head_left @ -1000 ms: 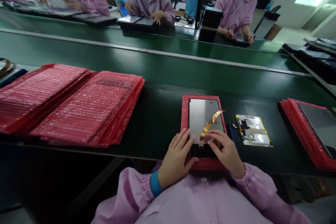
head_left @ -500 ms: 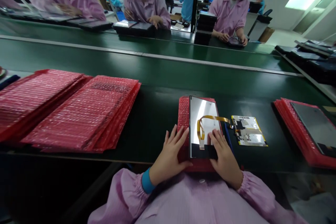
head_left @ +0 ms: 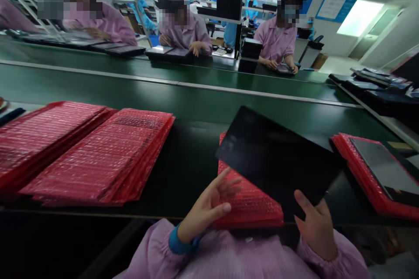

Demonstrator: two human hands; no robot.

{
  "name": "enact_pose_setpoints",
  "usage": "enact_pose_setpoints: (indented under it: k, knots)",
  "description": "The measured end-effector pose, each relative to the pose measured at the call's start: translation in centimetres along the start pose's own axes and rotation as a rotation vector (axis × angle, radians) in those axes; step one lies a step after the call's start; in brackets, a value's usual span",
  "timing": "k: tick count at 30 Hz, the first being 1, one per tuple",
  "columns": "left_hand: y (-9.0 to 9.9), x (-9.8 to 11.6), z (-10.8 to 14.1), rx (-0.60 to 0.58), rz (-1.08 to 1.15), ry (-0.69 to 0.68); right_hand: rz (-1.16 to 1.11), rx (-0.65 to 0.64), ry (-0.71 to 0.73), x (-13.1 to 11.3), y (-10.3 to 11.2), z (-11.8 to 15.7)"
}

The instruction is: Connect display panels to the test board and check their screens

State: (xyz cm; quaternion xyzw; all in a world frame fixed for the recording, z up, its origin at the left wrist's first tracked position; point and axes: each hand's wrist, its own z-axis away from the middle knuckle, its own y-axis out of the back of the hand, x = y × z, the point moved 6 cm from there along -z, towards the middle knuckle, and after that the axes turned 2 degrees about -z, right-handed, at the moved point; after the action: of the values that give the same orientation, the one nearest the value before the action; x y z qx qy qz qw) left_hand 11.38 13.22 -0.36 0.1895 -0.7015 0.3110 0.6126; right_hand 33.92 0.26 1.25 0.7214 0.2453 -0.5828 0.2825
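Note:
My right hand grips a dark display panel by its lower right corner, thumb on top. The panel is raised and tilted, its glossy black face toward me. Beneath it lies a red bubble-wrap pouch, partly covered. My left hand hovers over the pouch's left side, fingers apart and holding nothing, close to the panel's lower left edge. The small circuit board and its ribbon cable are hidden from view, with the panel over that spot.
Stacks of red bubble-wrap pouches lie to the left. At the right, a grey panel rests on more red pouches. Beyond runs a green conveyor belt with a metal strip. Co-workers in pink sit across it.
The panel, earlier lying silver side up on the pouch under my hands, has been lifted and turned to its black face by my right hand. My left hand has come off it.

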Motion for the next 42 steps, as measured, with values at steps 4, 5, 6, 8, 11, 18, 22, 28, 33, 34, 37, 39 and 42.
enact_pose_setpoints:
  k: [4,5,6,8,11,18,22,28,33,34,37,39,42]
  knots:
    - [0.3,-2.7,1.3,0.012,0.146,0.387,0.138,-0.277,0.064,-0.3,-1.6,-1.8]
    - [0.5,-3.5,1.8,0.039,0.147,0.489,0.242,-0.31,0.116,0.0,-1.5,-2.9]
    - [0.7,-4.0,2.2,0.056,0.148,0.562,0.362,-0.305,0.181,0.4,-1.0,-4.3]
    - [0.6,-4.6,2.7,0.059,0.201,0.628,0.508,-0.216,0.25,1.9,0.9,-7.7]
    - [0.4,-4.7,2.5,0.054,0.333,0.624,0.675,-0.126,0.353,4.4,3.5,-12.1]
    - [1.9,-4.9,1.8,0.136,0.357,0.488,0.902,-0.248,0.5,8.2,4.4,-13.8]
    - [2.0,-5.1,1.7,0.138,0.378,0.506,1.008,-0.263,0.517,8.5,4.4,-13.7]
    - [1.9,-5.3,1.8,0.1,0.32,0.549,1.059,-0.243,0.549,8.6,4.3,-13.4]
    - [1.7,-5.1,1.9,0.058,0.324,0.54,1.022,-0.222,0.594,8.3,4.4,-13.5]
    - [1.7,-5.2,2.0,0.056,0.325,0.535,1.008,-0.204,0.605,7.9,4.4,-13.4]
    - [1.7,-5.3,2.2,0.039,0.319,0.524,0.955,-0.107,0.654,5.5,3.7,-11.3]
    - [1.5,-5.4,2.3,0.017,0.309,0.525,0.893,-0.078,0.71,3.0,2.3,-8.3]
    - [1.2,-5.0,2.4,0.033,0.282,0.516,0.665,-0.344,0.862,-0.7,-1.7,-2.5]
